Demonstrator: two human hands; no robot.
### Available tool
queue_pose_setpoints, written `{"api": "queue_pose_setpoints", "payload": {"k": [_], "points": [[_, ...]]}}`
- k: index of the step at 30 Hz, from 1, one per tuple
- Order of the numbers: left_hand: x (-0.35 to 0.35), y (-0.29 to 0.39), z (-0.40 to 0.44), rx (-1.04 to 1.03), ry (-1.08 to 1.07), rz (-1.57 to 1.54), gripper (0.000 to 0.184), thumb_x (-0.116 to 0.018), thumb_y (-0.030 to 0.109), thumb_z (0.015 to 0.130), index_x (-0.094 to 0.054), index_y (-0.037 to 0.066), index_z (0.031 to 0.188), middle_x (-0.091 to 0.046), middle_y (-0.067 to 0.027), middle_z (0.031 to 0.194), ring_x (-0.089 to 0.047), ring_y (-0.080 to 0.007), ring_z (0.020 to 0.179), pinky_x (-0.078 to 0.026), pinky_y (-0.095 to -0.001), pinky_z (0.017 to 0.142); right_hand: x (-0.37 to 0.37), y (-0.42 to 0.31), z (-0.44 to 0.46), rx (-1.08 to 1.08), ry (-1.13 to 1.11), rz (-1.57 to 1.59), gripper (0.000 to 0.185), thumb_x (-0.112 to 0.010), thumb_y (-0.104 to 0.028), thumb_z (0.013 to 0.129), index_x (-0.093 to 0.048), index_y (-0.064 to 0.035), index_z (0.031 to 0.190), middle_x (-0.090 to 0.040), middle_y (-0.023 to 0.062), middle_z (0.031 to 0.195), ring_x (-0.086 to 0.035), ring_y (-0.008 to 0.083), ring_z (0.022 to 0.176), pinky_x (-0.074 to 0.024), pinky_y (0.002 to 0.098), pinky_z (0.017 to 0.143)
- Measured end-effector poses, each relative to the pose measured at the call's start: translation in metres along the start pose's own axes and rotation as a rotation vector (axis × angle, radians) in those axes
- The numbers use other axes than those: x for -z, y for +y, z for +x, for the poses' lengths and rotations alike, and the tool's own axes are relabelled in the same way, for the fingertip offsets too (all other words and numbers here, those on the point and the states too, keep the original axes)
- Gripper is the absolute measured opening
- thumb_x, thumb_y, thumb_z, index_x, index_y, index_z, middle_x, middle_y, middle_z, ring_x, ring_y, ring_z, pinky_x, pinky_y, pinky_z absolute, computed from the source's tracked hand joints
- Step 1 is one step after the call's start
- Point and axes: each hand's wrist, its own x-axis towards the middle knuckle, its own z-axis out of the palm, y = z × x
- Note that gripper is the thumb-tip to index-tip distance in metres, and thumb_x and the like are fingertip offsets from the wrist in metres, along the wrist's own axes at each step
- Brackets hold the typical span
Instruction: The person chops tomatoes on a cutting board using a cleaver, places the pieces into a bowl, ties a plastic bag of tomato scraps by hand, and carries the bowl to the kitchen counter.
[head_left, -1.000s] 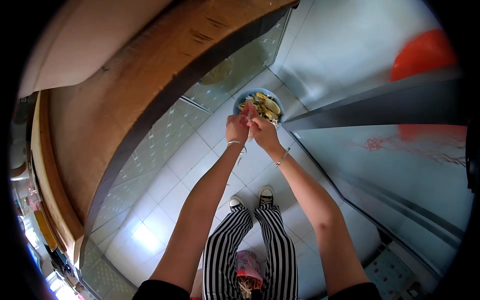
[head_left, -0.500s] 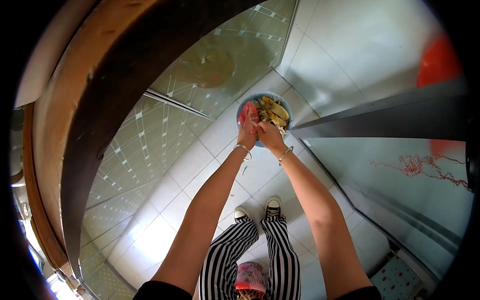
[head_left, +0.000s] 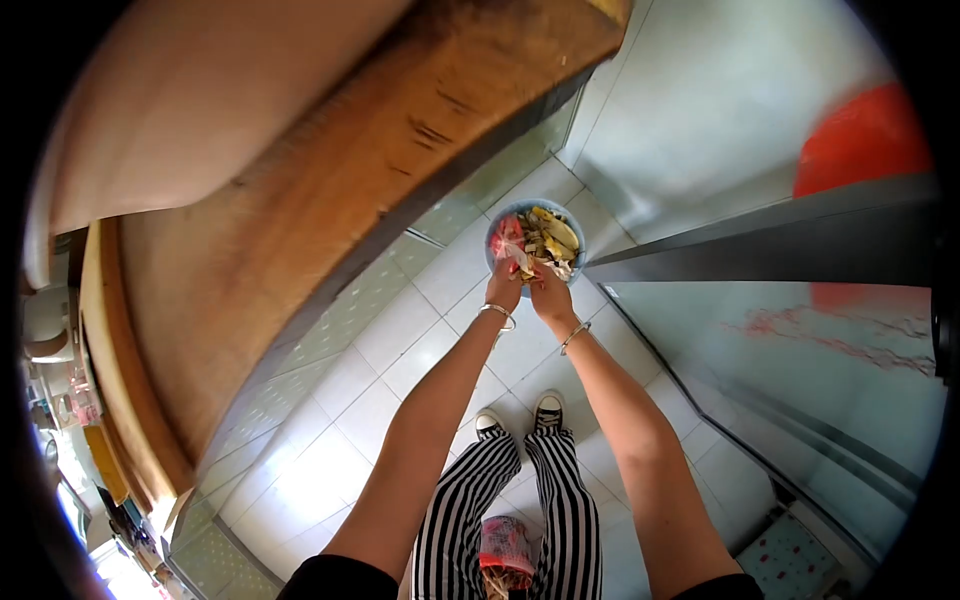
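A round grey-blue bin (head_left: 572, 222) stands on the tiled floor ahead of me, filled with food scraps (head_left: 555, 235), among them yellow peel-like pieces. Over its left side hangs a thin red-and-clear plastic bag (head_left: 509, 236). My left hand (head_left: 504, 284) is closed on the bag's near edge at the bin's front rim. Just to its right, my right hand (head_left: 549, 293) also pinches the bag's edge, its fingertips close to the scraps. The bag's lower part is partly hidden by the fingers.
A wooden counter edge (head_left: 400, 140) curves across the upper left. A dark-framed glass panel (head_left: 760, 240) stands on the right, with a red object (head_left: 865, 140) behind it. A pink patterned basket (head_left: 505, 543) sits between my striped trouser legs.
The view has shifted, so the wooden counter covers more of the upper left. My hands have drawn slightly apart, with the bag's pale part now spread between them.
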Motion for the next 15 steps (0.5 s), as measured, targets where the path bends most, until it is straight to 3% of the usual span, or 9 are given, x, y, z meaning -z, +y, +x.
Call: {"api": "queue_pose_setpoints", "payload": {"k": [1,2,3,4,6,8,12,15], "points": [[0.004,0.004,-0.009,0.098,-0.015,-0.303,0.064,-0.062,0.011,0.082,-0.038,0.002,0.141,-0.045,-0.0113,0.140,-0.045,-0.0265,0.126,-0.038,-0.0346,0.105,0.005,-0.011,-0.009,-0.047,0.014,0.093,0.037,-0.051,-0.012,0.090,-0.055,-0.0051,0.126,-0.066,0.0135,0.109,-0.064,0.0240,0.099,-0.0503,0.0342,0.082],[0.008,0.009,-0.018,0.193,-0.026,-0.608,0.057,-0.060,0.008,0.083,-0.044,0.002,0.137,-0.051,-0.0089,0.135,-0.051,-0.0225,0.119,-0.042,-0.0335,0.100,0.012,-0.023,-0.019,-0.040,0.012,0.090,0.037,-0.051,-0.012,0.090,-0.055,-0.0051,0.126,-0.066,0.0135,0.109,-0.064,0.0240,0.099,-0.0503,0.0342,0.082],[0.036,0.061,-0.053,0.371,0.052,-1.071,0.046,-0.055,0.003,0.087,-0.048,0.002,0.132,-0.057,-0.0056,0.124,-0.055,-0.0153,0.107,-0.046,-0.0319,0.093,0.024,-0.045,-0.033,-0.110,0.033,0.399,0.037,-0.053,-0.012,0.091,-0.055,-0.0043,0.126,-0.065,0.0096,0.111,-0.063,0.0199,0.100,-0.0500,0.0317,0.082],[0.047,0.078,-0.072,0.371,0.063,-1.076,0.046,-0.055,0.003,0.087,-0.048,0.002,0.132,-0.057,-0.0056,0.124,-0.055,-0.0153,0.107,-0.046,-0.0319,0.093,0.036,-0.069,-0.048,-0.183,0.049,0.708,0.036,-0.054,-0.012,0.091,-0.055,-0.0036,0.126,-0.065,0.0058,0.112,-0.062,0.0158,0.100,-0.0496,0.0293,0.082],[0.076,0.107,-0.105,0.312,0.101,-1.391,0.040,-0.051,-0.001,0.089,-0.050,0.004,0.129,-0.057,-0.0067,0.125,-0.055,-0.0181,0.110,-0.047,-0.0364,0.093,0.067,-0.130,-0.081,-0.272,0.069,0.880,0.035,-0.055,-0.013,0.093,-0.054,-0.0039,0.127,-0.061,0.0063,0.119,-0.059,0.0164,0.107,-0.0493,0.0292,0.086],[0.108,0.143,-0.140,0.254,0.089,-1.494,0.038,-0.049,-0.002,0.090,-0.050,0.003,0.128,-0.056,-0.0081,0.126,-0.054,-0.0204,0.113,-0.047,-0.0382,0.096,0.087,-0.179,-0.113,-0.240,0.094,1.040,0.033,-0.050,-0.009,0.096,-0.053,-0.0043,0.129,-0.062,0.0058,0.119,-0.058,0.0150,0.107,-0.0490,0.0279,0.084],[0.171,0.210,-0.212,0.197,0.033,-1.592,0.035,-0.054,0.001,0.091,-0.051,0.002,0.127,-0.058,-0.0081,0.125,-0.054,-0.0206,0.115,-0.046,-0.0376,0.096,0.127,-0.270,-0.176,-0.165,0.035,1.188,0.034,-0.048,-0.006,0.096,-0.049,0.0004,0.130,-0.056,0.0140,0.127,-0.057,0.0234,0.115,-0.0488,0.0355,0.097],[0.227,0.255,-0.275,0.135,0.046,-1.631,0.034,-0.054,0.002,0.092,-0.052,0.003,0.126,-0.059,-0.0081,0.125,-0.056,-0.0196,0.113,-0.047,-0.0356,0.095,0.142,-0.333,-0.220,-0.134,-0.106,1.229,0.034,-0.048,-0.006,0.096,-0.050,0.0004,0.130,-0.057,0.0141,0.127,-0.056,0.0243,0.117,-0.0486,0.0365,0.097]]}}
